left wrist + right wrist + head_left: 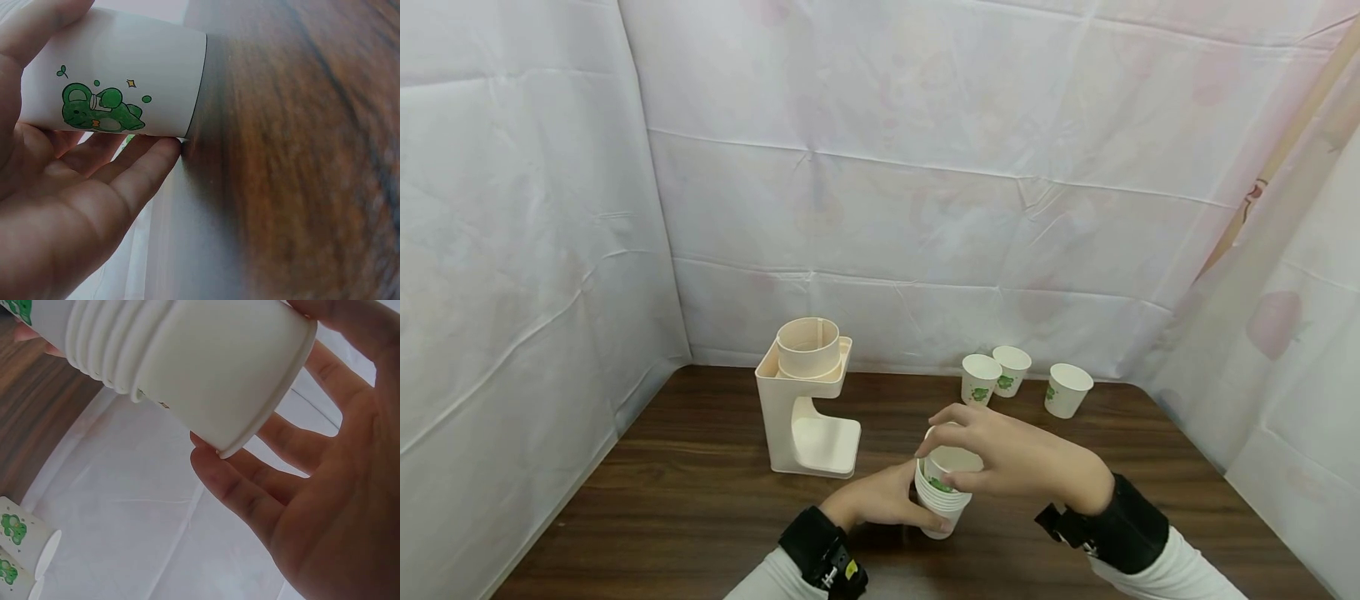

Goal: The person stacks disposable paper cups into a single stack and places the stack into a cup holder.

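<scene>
Around stacked cups point(944, 502), left hand point(882, 497) curls.

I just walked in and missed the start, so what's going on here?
A person's left hand holds a stack of paper cups over a dark wooden table. The right hand grips the top cup by its rim; that cup sits partly out of the stack. Three more cups stand farther back, two of them close together. A cream-coloured stand is left of the stack.
</scene>
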A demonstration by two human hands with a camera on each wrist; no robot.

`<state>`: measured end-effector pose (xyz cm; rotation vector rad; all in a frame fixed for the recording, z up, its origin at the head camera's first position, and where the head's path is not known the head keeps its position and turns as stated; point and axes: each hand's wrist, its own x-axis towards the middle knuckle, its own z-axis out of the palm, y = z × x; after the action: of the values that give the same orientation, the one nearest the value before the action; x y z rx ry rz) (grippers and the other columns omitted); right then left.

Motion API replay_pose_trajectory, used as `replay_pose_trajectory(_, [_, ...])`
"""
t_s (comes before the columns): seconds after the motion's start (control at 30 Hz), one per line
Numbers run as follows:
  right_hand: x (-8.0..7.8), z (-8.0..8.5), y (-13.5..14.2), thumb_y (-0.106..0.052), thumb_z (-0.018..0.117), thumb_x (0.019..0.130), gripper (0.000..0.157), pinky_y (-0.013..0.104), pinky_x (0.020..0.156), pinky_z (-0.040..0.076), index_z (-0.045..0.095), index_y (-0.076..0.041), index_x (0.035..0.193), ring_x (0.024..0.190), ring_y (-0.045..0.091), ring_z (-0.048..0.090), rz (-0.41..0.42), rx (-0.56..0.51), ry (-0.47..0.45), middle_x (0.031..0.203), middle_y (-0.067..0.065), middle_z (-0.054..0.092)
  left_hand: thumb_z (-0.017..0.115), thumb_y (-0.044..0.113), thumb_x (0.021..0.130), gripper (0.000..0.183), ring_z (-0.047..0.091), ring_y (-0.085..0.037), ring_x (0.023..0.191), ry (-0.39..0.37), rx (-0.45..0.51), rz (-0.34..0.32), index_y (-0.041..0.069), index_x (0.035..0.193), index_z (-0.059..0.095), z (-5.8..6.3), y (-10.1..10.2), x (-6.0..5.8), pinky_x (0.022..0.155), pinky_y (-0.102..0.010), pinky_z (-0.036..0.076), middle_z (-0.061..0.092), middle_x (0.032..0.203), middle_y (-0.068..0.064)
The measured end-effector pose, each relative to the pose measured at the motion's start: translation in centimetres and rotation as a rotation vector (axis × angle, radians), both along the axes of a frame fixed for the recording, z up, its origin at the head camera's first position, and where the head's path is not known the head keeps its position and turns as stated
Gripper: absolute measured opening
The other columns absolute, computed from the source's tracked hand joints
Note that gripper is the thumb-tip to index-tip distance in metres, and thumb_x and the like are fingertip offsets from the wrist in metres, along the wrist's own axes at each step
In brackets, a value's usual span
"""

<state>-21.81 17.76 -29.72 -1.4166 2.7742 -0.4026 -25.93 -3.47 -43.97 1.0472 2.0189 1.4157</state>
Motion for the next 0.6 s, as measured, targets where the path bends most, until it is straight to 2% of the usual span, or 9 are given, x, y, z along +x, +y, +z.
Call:
replay_pose_trajectory(0.2, [-0.2,-0.6,-0.2,-0.033,0.066,0.098,0.022,0.044,0.094,0.048,0.066,-0.035,0.12,0.123,0.019,0.05,-0.001,0.018,-0.013,0.136,-0.004,0.053,0.081,0.023,0.086,0.064,0.058,-0.006,0.108,0.003,-0.014,0.016,0.022,0.138,0.043,0.0,0.0,0.1,0.097,-0.027,0.042,0.061,0.117,0.013])
replay_pose_trajectory(0.43, [-0.5,-1.3,-0.4,-0.032,0.07,0.096,0.026,0.041,0.094,0.049,0.065,-0.033,0.122,0.122,0.019,0.052,0.01,0.037,-0.036,0.136,-0.003,0.053,0.08,0.023,0.087,0.068,0.06,-0.006,0.105,0.007,-0.004,0.004,0.011,0.142,0.041,0.1,0.0,0.1,0.094,-0.026,0.044,0.063,0.115,0.011])
replay_pose_trajectory(0.6, [-0.6,-1.7,-0.4,-0.033,0.071,0.095,0.028,0.04,0.092,0.05,0.066,-0.034,0.122,0.121,0.019,0.052,0.009,0.049,-0.046,0.135,-0.004,0.052,0.08,0.024,0.087,0.074,0.06,-0.005,0.106,-0.002,-0.02,0.029,0.014,0.146,0.039,0.2,-0.1,0.4,0.094,-0.026,0.044,0.063,0.115,0.012])
